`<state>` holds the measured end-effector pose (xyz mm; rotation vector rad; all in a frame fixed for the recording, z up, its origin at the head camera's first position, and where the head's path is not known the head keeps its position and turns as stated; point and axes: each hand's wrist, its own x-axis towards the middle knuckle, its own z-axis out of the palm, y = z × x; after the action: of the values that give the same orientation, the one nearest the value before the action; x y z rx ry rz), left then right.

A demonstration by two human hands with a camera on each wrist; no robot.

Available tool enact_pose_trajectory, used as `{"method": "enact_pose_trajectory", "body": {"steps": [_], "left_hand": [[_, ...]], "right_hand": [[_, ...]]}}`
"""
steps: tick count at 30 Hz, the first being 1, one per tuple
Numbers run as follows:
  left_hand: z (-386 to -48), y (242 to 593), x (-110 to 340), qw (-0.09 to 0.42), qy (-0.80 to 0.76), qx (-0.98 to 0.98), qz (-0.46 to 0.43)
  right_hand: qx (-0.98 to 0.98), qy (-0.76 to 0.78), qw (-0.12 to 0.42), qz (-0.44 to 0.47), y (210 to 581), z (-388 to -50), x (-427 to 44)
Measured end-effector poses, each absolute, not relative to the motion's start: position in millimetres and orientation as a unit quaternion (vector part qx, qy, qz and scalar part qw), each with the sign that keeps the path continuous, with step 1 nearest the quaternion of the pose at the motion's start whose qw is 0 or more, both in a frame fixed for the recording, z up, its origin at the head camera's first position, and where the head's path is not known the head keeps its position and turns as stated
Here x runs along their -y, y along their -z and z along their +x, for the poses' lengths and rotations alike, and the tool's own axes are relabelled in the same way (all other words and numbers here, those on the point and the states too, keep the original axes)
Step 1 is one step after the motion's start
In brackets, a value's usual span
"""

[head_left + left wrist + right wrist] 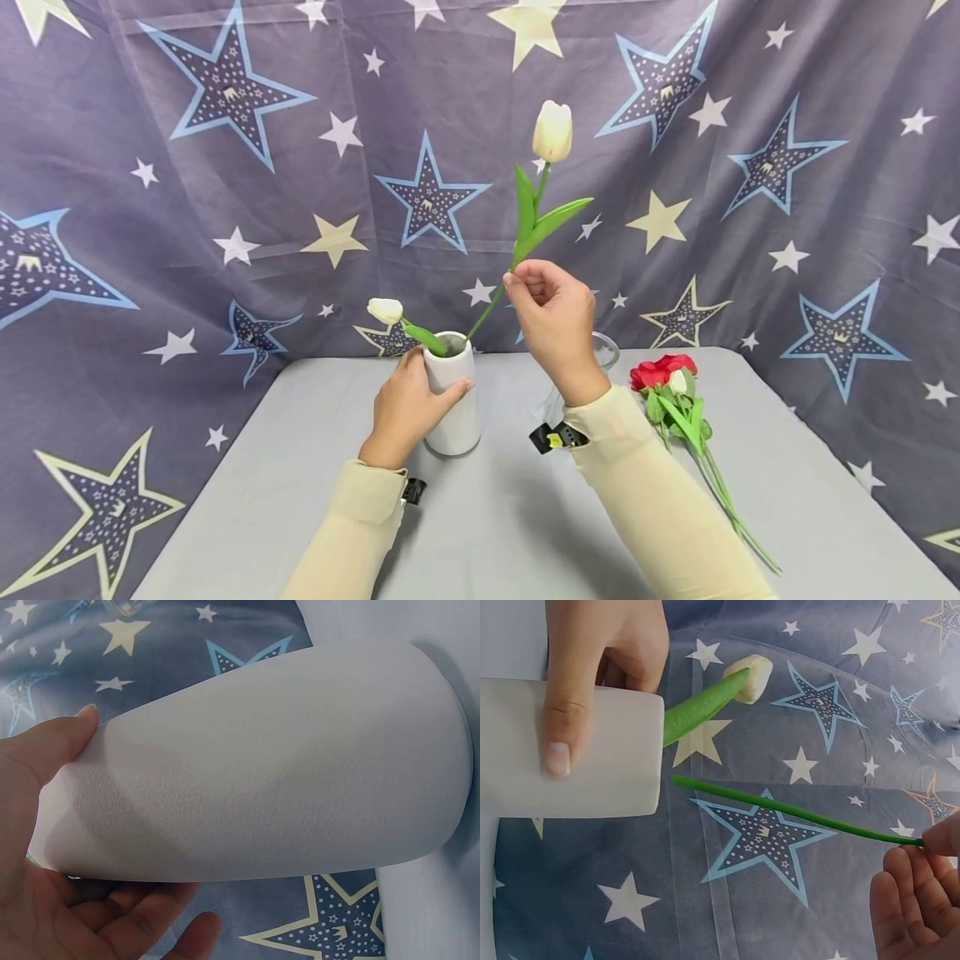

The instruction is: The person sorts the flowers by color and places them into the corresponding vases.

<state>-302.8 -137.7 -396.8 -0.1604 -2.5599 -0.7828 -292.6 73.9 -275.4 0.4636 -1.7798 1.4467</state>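
A white vase (453, 408) stands upright on the table, and my left hand (408, 404) grips its upper part, thumb across the front. In the left wrist view the vase (262, 765) lies between thumb and fingers (142, 922). One white tulip (386, 311) leans out of its mouth to the left. My right hand (555, 312) pinches the stem of another white tulip (552, 133), raised up and to the right of the vase. The right wrist view shows this stem's lower end (681, 781) just outside the vase's rim.
Red roses (663, 372) and a small white tulip (678, 382) lie with their stems on the grey table (315, 467) at the right. Behind my right wrist stands a clear glass vessel (604, 350), mostly hidden. A star-patterned curtain (450, 75) hangs behind the table.
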Motion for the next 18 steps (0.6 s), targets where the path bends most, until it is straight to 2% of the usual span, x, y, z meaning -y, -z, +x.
{"method": "enact_pose_trajectory", "body": {"steps": [18], "left_hand": [[-303,396,138,0.229,0.283,0.929,-0.061]], "right_hand": [[0.730,-0.532,0.381,0.197,288,-297,-61]]}}
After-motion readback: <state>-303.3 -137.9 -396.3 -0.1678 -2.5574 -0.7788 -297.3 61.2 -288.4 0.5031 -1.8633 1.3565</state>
